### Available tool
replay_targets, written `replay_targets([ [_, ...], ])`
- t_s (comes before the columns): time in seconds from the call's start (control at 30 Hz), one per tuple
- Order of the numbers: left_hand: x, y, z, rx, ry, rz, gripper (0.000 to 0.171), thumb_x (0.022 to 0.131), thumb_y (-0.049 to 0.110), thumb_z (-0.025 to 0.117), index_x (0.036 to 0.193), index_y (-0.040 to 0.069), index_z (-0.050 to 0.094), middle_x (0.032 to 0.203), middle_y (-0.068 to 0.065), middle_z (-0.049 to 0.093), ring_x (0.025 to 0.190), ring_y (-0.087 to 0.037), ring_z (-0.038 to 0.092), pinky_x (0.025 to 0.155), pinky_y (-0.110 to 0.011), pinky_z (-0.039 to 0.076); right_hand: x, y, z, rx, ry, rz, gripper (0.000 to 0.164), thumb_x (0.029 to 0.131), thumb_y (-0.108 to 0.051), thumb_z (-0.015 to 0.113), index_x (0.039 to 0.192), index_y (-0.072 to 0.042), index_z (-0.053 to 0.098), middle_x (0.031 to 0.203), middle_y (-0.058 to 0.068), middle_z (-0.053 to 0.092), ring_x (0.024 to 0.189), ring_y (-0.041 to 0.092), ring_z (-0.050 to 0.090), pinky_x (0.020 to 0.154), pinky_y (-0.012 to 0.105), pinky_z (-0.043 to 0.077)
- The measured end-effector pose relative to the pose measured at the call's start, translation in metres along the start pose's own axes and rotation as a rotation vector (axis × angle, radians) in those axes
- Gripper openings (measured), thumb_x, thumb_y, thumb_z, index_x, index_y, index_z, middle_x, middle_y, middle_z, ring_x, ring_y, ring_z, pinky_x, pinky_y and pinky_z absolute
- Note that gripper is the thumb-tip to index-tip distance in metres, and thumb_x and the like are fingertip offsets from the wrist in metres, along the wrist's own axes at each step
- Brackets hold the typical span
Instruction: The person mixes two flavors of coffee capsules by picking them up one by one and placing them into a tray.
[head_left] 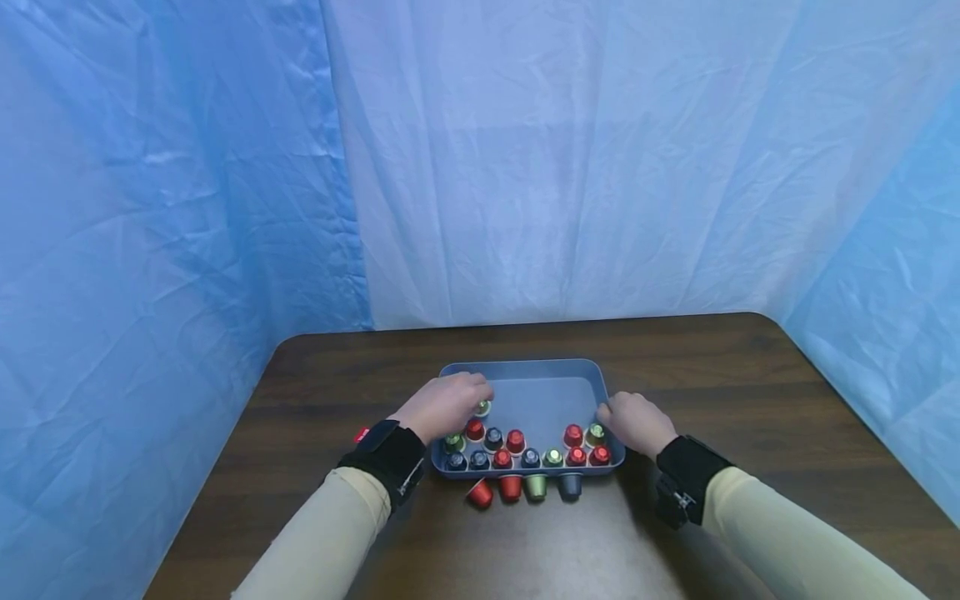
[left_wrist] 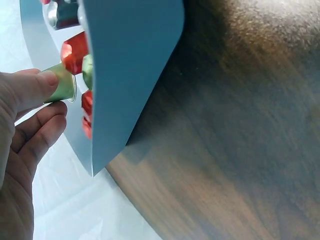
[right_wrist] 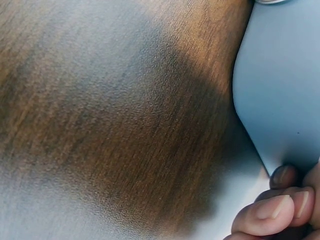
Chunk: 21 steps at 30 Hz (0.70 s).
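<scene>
My left hand (head_left: 446,404) pinches a green coffee capsule (left_wrist: 62,84) between thumb and fingers, over the left part of a blue-grey tray (head_left: 551,392). Close beside that capsule, red ones (left_wrist: 75,52) stand in the tray. At the tray's right side, my right hand (head_left: 637,423) grips the rim with curled fingers (right_wrist: 265,215); its thumb is hidden in the right wrist view. Red, green and dark blue capsules (head_left: 530,458) stand in rows along the tray's near side, with their narrow ends up.
In front of the tray, on the dark wooden table (head_left: 555,550), are a tilted red capsule (head_left: 481,494), another red capsule (head_left: 511,488), a green capsule (head_left: 536,487) and a dark blue capsule (head_left: 570,487). Blue-white sheeting (head_left: 562,167) hangs behind the table and at its sides.
</scene>
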<state>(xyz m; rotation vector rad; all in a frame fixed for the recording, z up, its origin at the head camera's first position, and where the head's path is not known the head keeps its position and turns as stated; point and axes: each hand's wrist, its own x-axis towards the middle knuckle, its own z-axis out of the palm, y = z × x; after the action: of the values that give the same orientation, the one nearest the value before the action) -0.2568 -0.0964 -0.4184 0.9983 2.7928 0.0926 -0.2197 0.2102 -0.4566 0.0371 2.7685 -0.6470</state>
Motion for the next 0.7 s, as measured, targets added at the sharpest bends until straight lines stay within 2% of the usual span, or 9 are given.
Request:
replay_targets([
  [0.17, 0.000, 0.000, 0.006, 0.044, 0.013, 0.034, 0.037, 0.088, 0.020, 0.082, 0.123, 0.018, 0.072, 0.117, 0.001, 0.070, 0.113, -0.015, 0.064, 0.099, -0.032, 0.053, 0.000, 0.001, 0.001, -0.007, 0.006, -0.004, 0.035, 0.104, -0.026, 0.052, 0.079, -0.006, 0.066, 0.067, 0.008, 0.051, 0.062, 0.021, 0.054, 0.058, 0.031, 0.040],
  [0.4, -0.002, -0.001, 0.011, 0.102, -0.011, 0.041, 0.039, 0.084, 0.017, 0.085, 0.121, 0.019, 0.074, 0.115, 0.002, 0.072, 0.111, -0.014, 0.066, 0.098, -0.032, 0.054, 0.000, 0.000, 0.001, -0.008, 0.002, 0.002, 0.035, 0.104, -0.026, 0.052, 0.081, -0.005, 0.067, 0.068, 0.008, 0.052, 0.063, 0.021, 0.054, 0.058, 0.031, 0.041],
  [0.7, -0.007, -0.004, 0.012, 0.076, -0.063, 0.026, 0.049, 0.089, 0.015, 0.080, 0.136, 0.019, 0.067, 0.135, 0.000, 0.067, 0.130, -0.018, 0.060, 0.108, -0.039, 0.047, 0.003, 0.002, 0.001, -0.002, -0.005, 0.016, 0.035, 0.104, -0.027, 0.052, 0.081, -0.006, 0.067, 0.068, 0.008, 0.052, 0.063, 0.022, 0.054, 0.059, 0.031, 0.041],
])
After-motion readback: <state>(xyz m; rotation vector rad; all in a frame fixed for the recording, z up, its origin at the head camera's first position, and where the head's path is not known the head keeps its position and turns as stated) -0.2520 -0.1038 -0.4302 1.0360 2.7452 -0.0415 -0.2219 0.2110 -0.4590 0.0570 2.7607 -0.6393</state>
